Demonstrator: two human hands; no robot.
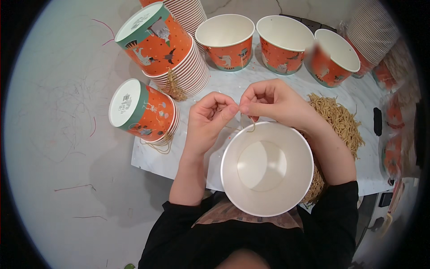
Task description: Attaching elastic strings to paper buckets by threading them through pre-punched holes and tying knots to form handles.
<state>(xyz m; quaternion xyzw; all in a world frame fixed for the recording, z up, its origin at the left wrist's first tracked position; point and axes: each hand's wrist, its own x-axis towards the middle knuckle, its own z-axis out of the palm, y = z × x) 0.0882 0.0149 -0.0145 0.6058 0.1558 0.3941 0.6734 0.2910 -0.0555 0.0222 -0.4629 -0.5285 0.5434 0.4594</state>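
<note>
An open white paper bucket [295, 188] stands in front of my body, its inside facing up. Just beyond its far rim, my left hand [209, 119] and my right hand [274, 99] meet with thumbs and forefingers pinched together. Between them runs a thin tan string [253, 127], with loose bits hanging by the bucket's rim. Most of the string at the fingertips is hidden. Under and beside my right forearm lies a heap of tan strings [336, 119].
Three upright orange printed buckets, a left one [233, 56], a middle one [282, 56] and a right one [342, 54], line the back. Upside-down bucket stacks stand at the left, one nearer [154, 114] and one taller [168, 49], with tan strings on them. More wrapped buckets [371, 31] stand far right.
</note>
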